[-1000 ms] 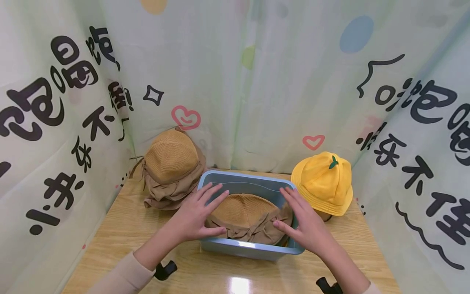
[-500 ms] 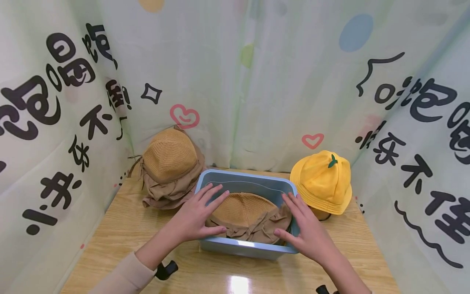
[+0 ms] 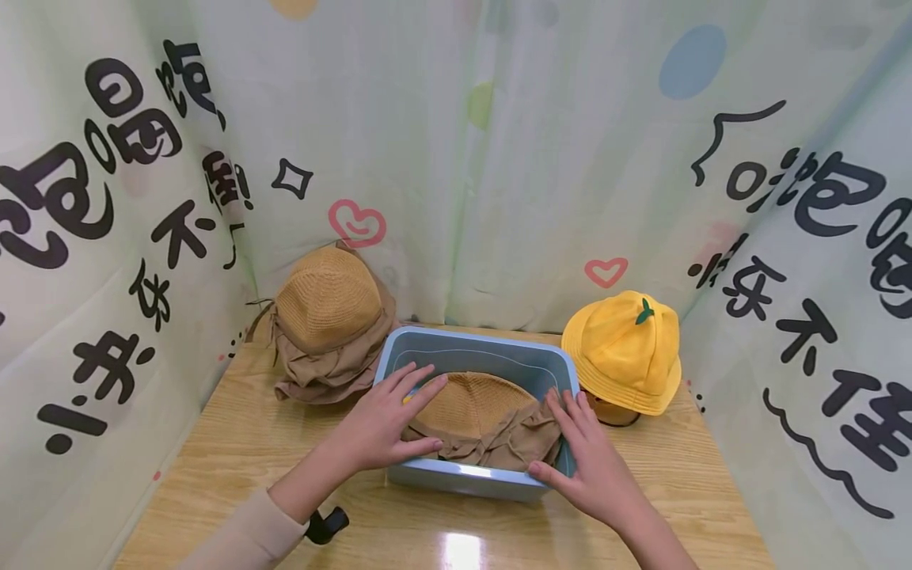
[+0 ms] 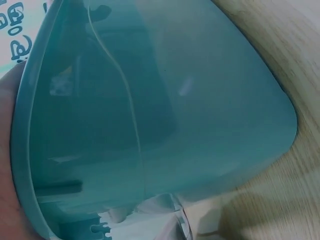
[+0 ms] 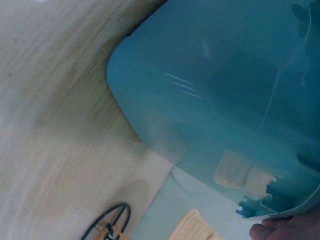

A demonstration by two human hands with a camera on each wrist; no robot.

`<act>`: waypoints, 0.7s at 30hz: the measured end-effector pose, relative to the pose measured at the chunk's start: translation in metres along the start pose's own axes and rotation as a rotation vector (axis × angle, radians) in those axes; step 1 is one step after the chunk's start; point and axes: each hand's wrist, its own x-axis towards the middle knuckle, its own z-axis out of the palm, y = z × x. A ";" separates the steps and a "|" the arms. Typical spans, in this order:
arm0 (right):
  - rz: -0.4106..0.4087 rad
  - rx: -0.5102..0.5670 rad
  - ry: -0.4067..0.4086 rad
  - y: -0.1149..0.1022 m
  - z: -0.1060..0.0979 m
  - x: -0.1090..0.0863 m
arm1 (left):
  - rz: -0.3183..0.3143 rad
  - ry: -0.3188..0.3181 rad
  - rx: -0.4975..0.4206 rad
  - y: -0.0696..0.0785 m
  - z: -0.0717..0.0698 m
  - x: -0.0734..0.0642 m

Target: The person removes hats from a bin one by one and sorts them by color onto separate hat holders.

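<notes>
A blue plastic bin (image 3: 463,483) stands on the wooden table. A tan woven hat (image 3: 473,405) with a brown ruffled cloth brim lies inside it. My left hand (image 3: 381,419) lies across the bin's left end, fingers spread over the hat's left side. At the right end, my right hand (image 3: 591,459) has extended fingers at the ruffled brim and its thumb by the front rim. In the left wrist view, skin runs along the rim of the bin (image 4: 200,115). The right wrist view shows fingertips (image 5: 287,229) at the bin's edge.
Another tan hat with brown ruffles (image 3: 331,317) stands behind the bin on the left. A yellow bucket hat with a green sprout (image 3: 627,352) stands at the right on a brown support. Printed curtains (image 3: 427,158) enclose the table (image 3: 285,451) on three sides.
My right hand has shifted slightly forward and down, its thumb now at the front rim. My left hand stays nearly in place over the bin's left end.
</notes>
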 end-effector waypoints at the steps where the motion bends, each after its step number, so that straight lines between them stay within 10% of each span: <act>1: 0.000 0.001 0.001 0.000 0.001 0.000 | 0.000 -0.004 -0.003 0.000 0.000 0.000; 21: 0.124 -0.069 -0.030 -0.005 0.010 0.001 | -0.056 -0.195 -0.012 0.001 0.010 0.027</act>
